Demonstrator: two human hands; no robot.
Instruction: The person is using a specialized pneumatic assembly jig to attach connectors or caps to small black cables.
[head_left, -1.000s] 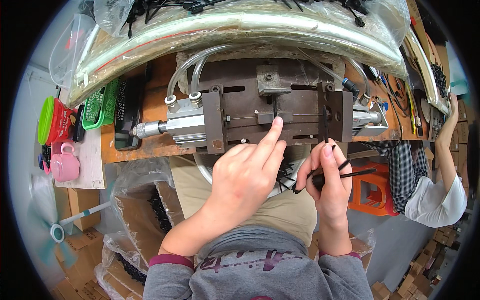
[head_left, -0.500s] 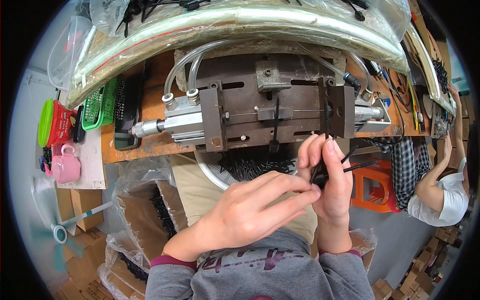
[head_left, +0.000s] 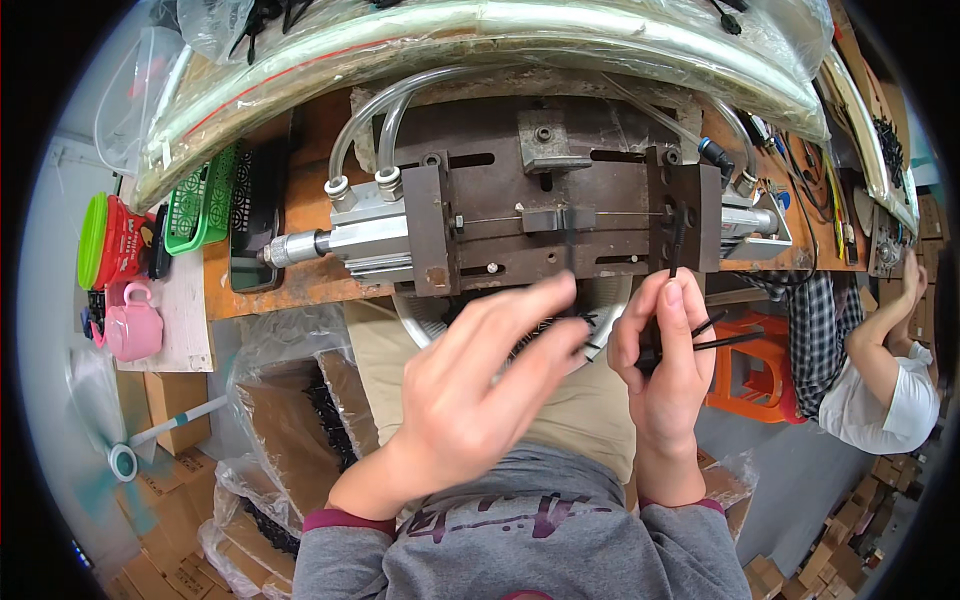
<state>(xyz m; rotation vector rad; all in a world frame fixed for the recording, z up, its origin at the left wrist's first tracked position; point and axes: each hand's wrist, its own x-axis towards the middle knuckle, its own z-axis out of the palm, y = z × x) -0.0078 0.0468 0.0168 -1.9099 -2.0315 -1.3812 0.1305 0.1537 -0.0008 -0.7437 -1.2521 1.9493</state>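
My right hand [head_left: 665,370] is closed around several thin black sticks [head_left: 728,341]. One points up past the fingertips and the others stick out to the right. My left hand [head_left: 480,385] is raised at the near side of a dark metal fixture [head_left: 490,260], its fingers smeared by motion. Its index fingertip is at the lower end of a blurred black stick [head_left: 570,250], which crosses the small block [head_left: 540,219] in the fixture's middle. Whether the fingers grip that stick is unclear. Below, a white basin [head_left: 415,320] with black sticks is partly hidden by my left hand.
Metal cylinders [head_left: 370,245] with clear hoses flank the fixture. Left are a green basket [head_left: 200,205], a black tray [head_left: 258,240] and a pink cup [head_left: 133,325]. An orange stool [head_left: 750,375] and a co-worker [head_left: 880,400] are at right. Lined cartons [head_left: 300,420] stand low left.
My left hand has left my right hand and moved up toward the fixture, its fingers spreading. The stick at the middle block is now blurred. My right hand keeps its bundle of sticks.
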